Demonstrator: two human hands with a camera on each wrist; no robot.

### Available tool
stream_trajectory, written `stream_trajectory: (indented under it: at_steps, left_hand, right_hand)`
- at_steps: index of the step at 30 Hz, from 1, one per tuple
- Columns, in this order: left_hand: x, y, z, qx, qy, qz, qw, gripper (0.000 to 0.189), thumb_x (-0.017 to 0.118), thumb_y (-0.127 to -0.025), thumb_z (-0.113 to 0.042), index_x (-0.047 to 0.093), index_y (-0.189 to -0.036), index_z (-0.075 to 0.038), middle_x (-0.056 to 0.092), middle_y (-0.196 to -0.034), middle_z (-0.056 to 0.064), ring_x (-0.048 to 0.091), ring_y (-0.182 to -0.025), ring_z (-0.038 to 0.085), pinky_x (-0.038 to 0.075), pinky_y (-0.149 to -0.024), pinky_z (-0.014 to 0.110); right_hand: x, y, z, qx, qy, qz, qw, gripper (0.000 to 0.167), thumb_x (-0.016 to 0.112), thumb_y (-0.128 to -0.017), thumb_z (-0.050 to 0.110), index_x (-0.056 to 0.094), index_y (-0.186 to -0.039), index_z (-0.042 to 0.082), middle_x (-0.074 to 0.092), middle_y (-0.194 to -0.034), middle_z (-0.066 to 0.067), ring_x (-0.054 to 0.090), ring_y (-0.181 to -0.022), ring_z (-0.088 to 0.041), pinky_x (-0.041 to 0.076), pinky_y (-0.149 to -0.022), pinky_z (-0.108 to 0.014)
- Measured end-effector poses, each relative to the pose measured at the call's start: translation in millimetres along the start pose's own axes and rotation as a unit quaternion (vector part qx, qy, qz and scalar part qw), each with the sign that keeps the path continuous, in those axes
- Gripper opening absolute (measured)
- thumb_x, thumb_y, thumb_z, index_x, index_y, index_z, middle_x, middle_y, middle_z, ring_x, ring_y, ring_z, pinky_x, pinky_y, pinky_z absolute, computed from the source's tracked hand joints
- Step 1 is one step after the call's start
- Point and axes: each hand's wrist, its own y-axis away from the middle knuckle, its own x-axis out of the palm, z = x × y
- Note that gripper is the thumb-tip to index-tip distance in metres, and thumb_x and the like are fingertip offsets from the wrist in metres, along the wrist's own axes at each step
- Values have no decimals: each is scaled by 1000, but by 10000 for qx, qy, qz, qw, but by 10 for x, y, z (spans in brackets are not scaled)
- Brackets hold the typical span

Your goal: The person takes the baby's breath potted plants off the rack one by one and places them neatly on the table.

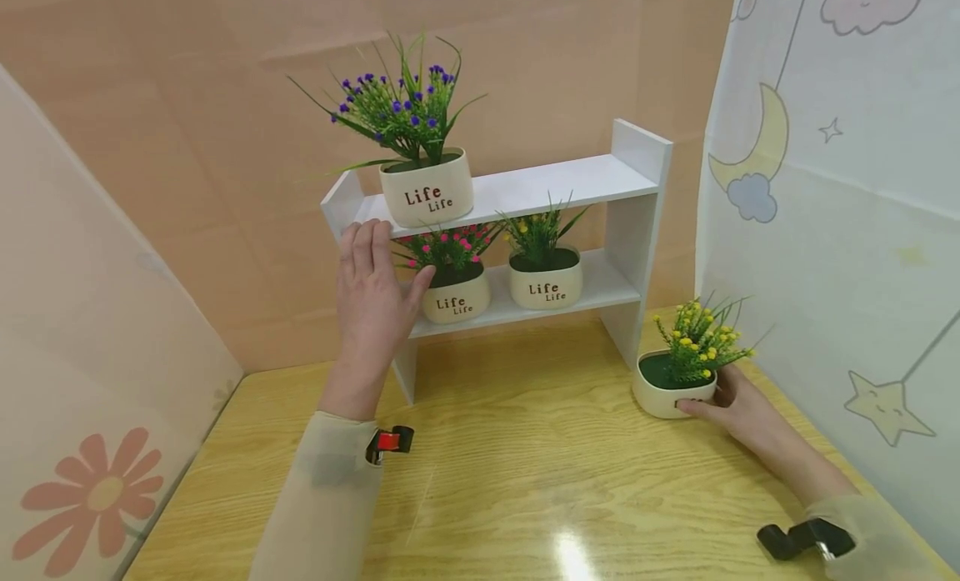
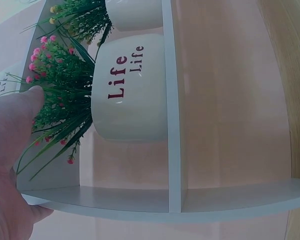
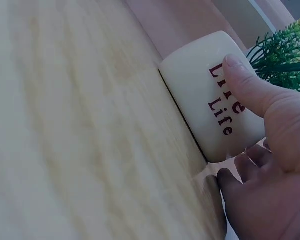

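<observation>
In the head view my left hand (image 1: 371, 293) rests at the left end of a white two-tier shelf (image 1: 637, 243). Its fingers lie fairly straight against the upper board's front edge, with the thumb spread towards a pink-flowered pot (image 2: 132, 95) on the lower tier. A larger cream pot with purple flowers (image 1: 427, 189) stands on the upper board. Beside the pink one sits another cream pot with yellow flowers (image 1: 546, 279). On the table at the right, my right hand (image 1: 742, 406) holds a yellow-flowered pot (image 3: 205, 100), thumb across its printed front and fingers at its side.
The wooden table (image 1: 525, 448) runs under the shelf and both arms. A peach cloth (image 1: 187, 189) hangs behind. Printed white panels close in the left side and the right side (image 1: 825, 256), where the right forearm passes close by.
</observation>
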Motion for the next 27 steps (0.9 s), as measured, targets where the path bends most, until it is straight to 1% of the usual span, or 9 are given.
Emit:
stream_trajectory:
  at_steps: [1,4,7,9,11,14,20,23,27]
  left_hand:
    - [-1,-2,1,11,-8,-2,10000,84,75,-107,-42,29,-163,0,31,-165,21,18,-160,40,17,-135,45]
    - [-4,-8,3,36,-18,1,10000,84,74,-107,-43,28,-163,0,30,-165,21,17,-161,40,17,-135,46]
    - [-10,-16,0,53,-22,13,10000,83,73,-108,-43,28,-163,-1,30,-165,20,17,-161,40,17,-135,46]
    - [-15,-21,-5,56,-25,27,10000,83,73,-108,-44,28,-163,-1,29,-164,20,16,-161,39,17,-135,45]
    - [-20,-24,-9,47,-37,46,10000,83,73,-108,-44,28,-163,-1,29,-164,20,16,-161,39,16,-135,44]
    - [-24,-27,-13,19,-51,84,9999,83,72,-108,-45,27,-163,-1,29,-165,19,15,-161,39,16,-135,45]
    - [-17,-20,0,-53,-47,121,9999,82,72,-108,-45,28,-162,-2,28,-165,19,15,-161,38,21,-134,48]
    - [-14,-10,10,-71,-24,122,9999,82,73,-107,-44,28,-162,-2,28,-166,18,15,-161,38,22,-133,49]
    - [-18,5,13,-87,7,133,9999,83,73,-107,-44,28,-163,-3,28,-167,18,15,-162,38,24,-132,51]
  right_hand:
    - [7,15,5,-102,-199,-28,9997,109,81,-104,23,2,-178,10,17,-177,-34,27,-156,-60,32,-102,0]
    - [21,72,35,-248,-550,-162,9980,108,80,-104,15,0,-177,8,9,-178,-35,13,-160,-60,28,-107,1]
    - [8,140,86,-158,-595,-316,9976,107,79,-105,16,0,-176,5,3,-178,-34,6,-161,-60,25,-109,0]
    - [-18,188,140,9,-550,-380,9978,110,78,-106,19,-6,-176,6,-2,-178,-33,5,-160,-62,24,-108,0]
    - [-46,222,200,93,-531,-446,9975,111,76,-108,20,-11,-175,7,-6,-178,-31,4,-159,-63,22,-109,0]
    - [-89,259,306,93,-503,-556,9971,112,74,-109,18,-18,-173,11,-9,-178,-29,3,-159,-63,20,-111,-2]
    - [-159,332,535,37,-302,-773,9965,110,72,-110,21,-18,-174,19,-10,-181,-16,3,-160,-59,21,-108,1]
    - [-191,371,666,-35,-213,-889,9958,109,71,-111,21,-18,-174,22,-10,-182,-10,2,-162,-54,21,-108,1]
    - [-238,433,870,-90,-45,-1065,9943,110,72,-110,22,-16,-175,30,-9,-183,3,1,-166,-44,21,-108,2]
